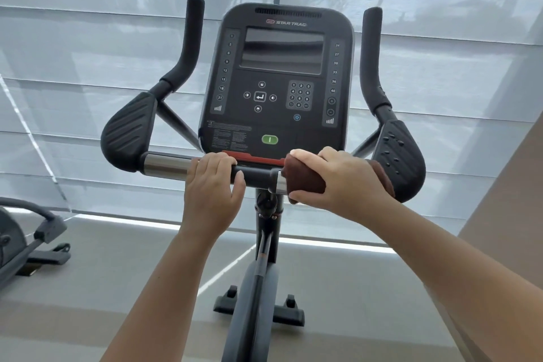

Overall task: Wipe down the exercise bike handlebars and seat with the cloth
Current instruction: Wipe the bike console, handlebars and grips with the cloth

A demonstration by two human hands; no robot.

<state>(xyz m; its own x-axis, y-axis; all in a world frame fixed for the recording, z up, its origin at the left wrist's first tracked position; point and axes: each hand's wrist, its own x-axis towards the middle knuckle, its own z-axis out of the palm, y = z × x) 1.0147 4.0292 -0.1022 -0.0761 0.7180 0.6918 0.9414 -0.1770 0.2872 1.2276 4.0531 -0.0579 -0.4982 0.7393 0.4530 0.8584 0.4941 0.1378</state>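
Right hand (340, 182) grips cloth (307, 178) on handlebar (164, 165); console (276, 76) reads STAR TRAC.

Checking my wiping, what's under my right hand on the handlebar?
A brown cloth is wrapped round the handlebar under the right hand. The bar beneath the cloth is covered and cannot be seen.

A bare stretch of crossbar (164, 166) lies open between the left hand (213, 185) and the left elbow pad (129, 129). The console (276, 79) crowds the bar's middle from above, and the right elbow pad (399, 156) blocks the way just beyond the cloth (305, 178) under the right hand (338, 182). Below, only the centre post (267, 223) intrudes.
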